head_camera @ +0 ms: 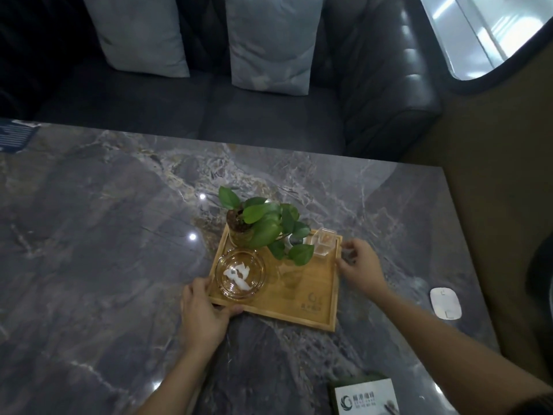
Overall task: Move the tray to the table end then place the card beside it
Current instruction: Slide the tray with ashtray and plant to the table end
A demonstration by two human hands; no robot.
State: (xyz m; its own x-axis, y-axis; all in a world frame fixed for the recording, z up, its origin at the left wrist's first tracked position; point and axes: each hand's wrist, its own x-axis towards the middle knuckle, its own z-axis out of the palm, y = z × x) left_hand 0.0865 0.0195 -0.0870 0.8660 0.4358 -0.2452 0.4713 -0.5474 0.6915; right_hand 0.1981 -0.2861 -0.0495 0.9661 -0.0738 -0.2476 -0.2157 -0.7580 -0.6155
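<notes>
A light wooden tray [311,301] lies on the dark marble table [104,265], a little right of the middle. It carries a potted green plant [263,223], a round glass ashtray [240,275] with white scraps in it, and a small clear box [324,242]. My left hand [205,314] grips the tray's near left corner. My right hand [360,265] holds the tray's right edge near the far corner. A white card [366,398] with a green logo lies near the table's front edge at the lower right.
A small white oval device [445,302] rests near the table's right edge. A dark blue leaflet [16,136] sits at the far left corner. Behind the table stands a black leather sofa [389,85] with two grey cushions [269,40].
</notes>
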